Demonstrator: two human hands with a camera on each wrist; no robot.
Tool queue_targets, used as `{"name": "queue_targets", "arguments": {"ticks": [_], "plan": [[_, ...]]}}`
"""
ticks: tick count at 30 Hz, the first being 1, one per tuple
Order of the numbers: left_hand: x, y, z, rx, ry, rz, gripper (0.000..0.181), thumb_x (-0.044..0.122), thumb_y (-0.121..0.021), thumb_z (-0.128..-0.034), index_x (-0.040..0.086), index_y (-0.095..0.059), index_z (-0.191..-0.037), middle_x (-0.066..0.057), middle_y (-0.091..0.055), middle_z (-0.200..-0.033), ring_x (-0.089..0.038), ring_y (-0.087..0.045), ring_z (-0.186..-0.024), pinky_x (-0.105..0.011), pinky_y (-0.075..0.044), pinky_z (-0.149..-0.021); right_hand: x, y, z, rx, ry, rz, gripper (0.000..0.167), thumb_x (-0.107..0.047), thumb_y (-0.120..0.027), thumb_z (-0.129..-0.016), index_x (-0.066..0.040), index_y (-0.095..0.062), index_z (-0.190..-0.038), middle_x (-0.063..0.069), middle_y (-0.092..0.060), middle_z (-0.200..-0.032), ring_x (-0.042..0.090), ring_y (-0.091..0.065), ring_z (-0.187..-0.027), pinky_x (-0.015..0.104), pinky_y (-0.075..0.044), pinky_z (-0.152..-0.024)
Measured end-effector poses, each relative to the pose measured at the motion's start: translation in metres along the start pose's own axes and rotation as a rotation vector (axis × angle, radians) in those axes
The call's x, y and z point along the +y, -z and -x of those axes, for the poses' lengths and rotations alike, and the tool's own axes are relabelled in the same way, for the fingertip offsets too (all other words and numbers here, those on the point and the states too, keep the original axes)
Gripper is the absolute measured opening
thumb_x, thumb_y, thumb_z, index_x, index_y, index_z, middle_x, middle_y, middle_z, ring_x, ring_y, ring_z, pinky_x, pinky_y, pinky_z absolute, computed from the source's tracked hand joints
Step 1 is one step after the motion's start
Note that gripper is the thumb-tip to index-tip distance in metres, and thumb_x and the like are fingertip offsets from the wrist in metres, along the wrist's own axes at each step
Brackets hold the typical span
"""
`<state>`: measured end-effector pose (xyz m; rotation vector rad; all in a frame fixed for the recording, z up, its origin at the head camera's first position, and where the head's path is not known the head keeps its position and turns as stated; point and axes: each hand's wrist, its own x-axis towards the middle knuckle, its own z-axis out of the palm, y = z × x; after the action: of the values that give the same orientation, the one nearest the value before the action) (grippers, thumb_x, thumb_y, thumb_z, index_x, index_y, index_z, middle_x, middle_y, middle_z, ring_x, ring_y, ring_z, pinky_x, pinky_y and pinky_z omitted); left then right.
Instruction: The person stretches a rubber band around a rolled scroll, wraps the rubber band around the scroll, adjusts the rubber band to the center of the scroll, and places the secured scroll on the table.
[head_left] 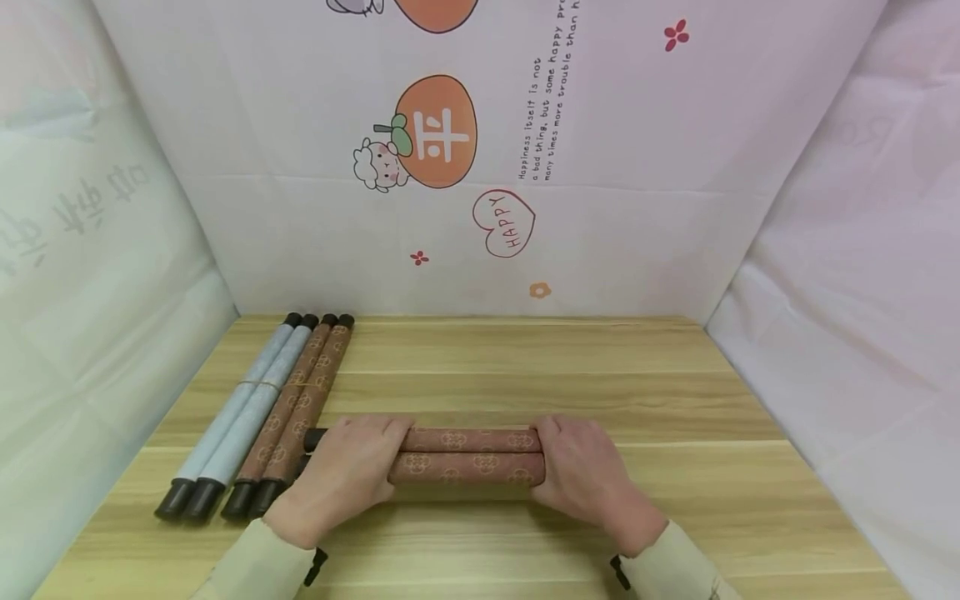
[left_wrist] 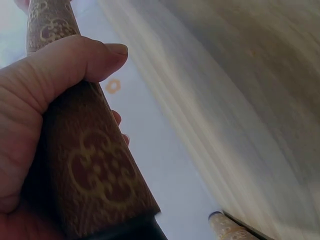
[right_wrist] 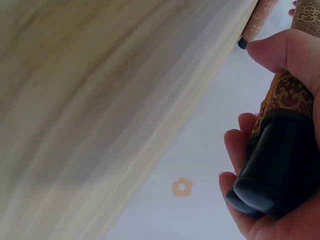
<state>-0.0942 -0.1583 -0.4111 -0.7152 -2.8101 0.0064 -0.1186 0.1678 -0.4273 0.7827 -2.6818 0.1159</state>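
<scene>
Two rolled scrolls [head_left: 465, 468], brown with gold motifs and black end knobs, lie side by side across the front middle of the head view. My left hand [head_left: 345, 467] grips them near their left ends, thumb on the near side. Near the right ends, my right hand [head_left: 581, 475] holds the same pair. In the right wrist view, fingers [right_wrist: 235, 150] curl round the black knobs [right_wrist: 275, 165]. The left wrist view shows a thumb [left_wrist: 85, 57] across the brown patterned cover [left_wrist: 107, 165]. My palms hide part of both ends.
To the left, two pale blue scrolls [head_left: 247, 417] and two brown scrolls [head_left: 303, 408] lie slanted on the wooden table [head_left: 570, 367], with a thin cord [head_left: 258, 383] across the blue ones. White printed cloth [head_left: 615, 233] stands behind and on both sides.
</scene>
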Motion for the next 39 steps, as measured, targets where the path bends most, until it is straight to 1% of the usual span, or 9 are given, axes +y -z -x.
{"name": "queue_targets", "arguments": {"ticks": [3, 10, 15, 18, 21, 23, 28, 34, 39], "plan": [[-0.004, -0.002, 0.002, 0.024, -0.003, 0.010, 0.069, 0.028, -0.095, -0.0641, 0.012, -0.064, -0.124, -0.004, -0.073, -0.112, -0.025, -0.071, -0.103, -0.050, -0.056, -0.083, 0.002, 0.000, 0.000, -0.016, -0.009, -0.006, 0.057, -0.036, -0.085, -0.058, -0.012, -0.064, -0.105, 0.001, -0.066, -0.088, 0.017, -0.063, -0.076, 0.043, -0.057, -0.077], [-0.010, -0.007, 0.006, 0.082, -0.019, 0.033, 0.063, 0.026, -0.088, -0.0629, 0.011, -0.066, -0.120, -0.004, -0.074, -0.109, -0.025, -0.071, -0.102, -0.050, -0.056, -0.087, 0.006, -0.001, 0.000, -0.042, -0.022, -0.036, 0.056, -0.036, -0.084, -0.058, -0.014, -0.064, -0.105, -0.002, -0.064, -0.088, 0.015, -0.060, -0.076, 0.040, -0.055, -0.075], [-0.013, -0.010, 0.009, 0.168, -0.064, 0.057, 0.061, 0.026, -0.085, -0.0589, 0.011, -0.068, -0.116, -0.003, -0.074, -0.103, -0.024, -0.071, -0.095, -0.049, -0.058, -0.083, 0.007, 0.001, 0.002, -0.053, -0.036, -0.063, 0.059, -0.037, -0.085, -0.060, -0.015, -0.064, -0.110, -0.001, -0.067, -0.096, 0.019, -0.064, -0.086, 0.044, -0.056, -0.080], [-0.014, -0.012, 0.010, 0.192, -0.075, 0.060, 0.061, 0.026, -0.084, -0.0575, 0.011, -0.068, -0.114, -0.003, -0.073, -0.101, -0.023, -0.071, -0.092, -0.048, -0.058, -0.082, 0.006, 0.003, 0.004, -0.059, -0.032, -0.077, 0.067, -0.041, -0.088, -0.063, -0.014, -0.063, -0.119, 0.003, -0.070, -0.105, 0.024, -0.066, -0.096, 0.048, -0.056, -0.088], [-0.015, -0.013, 0.011, 0.196, -0.071, 0.054, 0.061, 0.026, -0.084, -0.0574, 0.011, -0.069, -0.115, -0.002, -0.074, -0.101, -0.023, -0.071, -0.092, -0.047, -0.058, -0.081, 0.007, 0.006, 0.006, -0.078, -0.033, -0.065, 0.080, -0.044, -0.092, -0.063, -0.010, -0.061, -0.128, 0.008, -0.070, -0.113, 0.029, -0.067, -0.105, 0.050, -0.056, -0.094], [-0.016, -0.013, 0.011, 0.197, -0.066, 0.049, 0.061, 0.026, -0.084, -0.0572, 0.011, -0.070, -0.115, -0.001, -0.074, -0.102, -0.022, -0.071, -0.092, -0.046, -0.058, -0.080, 0.008, 0.007, 0.007, -0.095, -0.037, -0.042, 0.083, -0.041, -0.095, -0.063, -0.008, -0.060, -0.130, 0.011, -0.070, -0.115, 0.030, -0.066, -0.107, 0.050, -0.055, -0.095], [-0.015, -0.011, 0.012, 0.195, -0.066, 0.058, 0.062, 0.025, -0.083, -0.0569, 0.011, -0.070, -0.115, -0.001, -0.073, -0.101, -0.021, -0.071, -0.091, -0.045, -0.058, -0.078, 0.009, 0.006, 0.008, -0.100, -0.054, 0.008, 0.072, -0.029, -0.097, -0.062, -0.008, -0.061, -0.121, 0.011, -0.070, -0.110, 0.030, -0.067, -0.102, 0.049, -0.057, -0.093], [-0.013, -0.009, 0.012, 0.166, -0.048, 0.077, 0.061, 0.026, -0.083, -0.0575, 0.012, -0.070, -0.116, 0.000, -0.073, -0.101, -0.022, -0.071, -0.091, -0.047, -0.058, -0.078, 0.007, 0.003, 0.007, -0.085, -0.063, 0.056, 0.059, -0.034, -0.093, -0.065, -0.011, -0.062, -0.110, 0.010, -0.071, -0.105, 0.031, -0.068, -0.100, 0.051, -0.056, -0.090], [-0.012, -0.008, 0.012, 0.149, -0.029, 0.079, 0.061, 0.026, -0.084, -0.0577, 0.013, -0.070, -0.116, 0.000, -0.074, -0.103, -0.021, -0.071, -0.093, -0.047, -0.057, -0.080, 0.003, 0.004, 0.007, -0.051, -0.048, 0.076, 0.052, -0.032, -0.091, -0.066, -0.011, -0.061, -0.104, 0.009, -0.070, -0.100, 0.030, -0.069, -0.096, 0.050, -0.057, -0.087]]}}
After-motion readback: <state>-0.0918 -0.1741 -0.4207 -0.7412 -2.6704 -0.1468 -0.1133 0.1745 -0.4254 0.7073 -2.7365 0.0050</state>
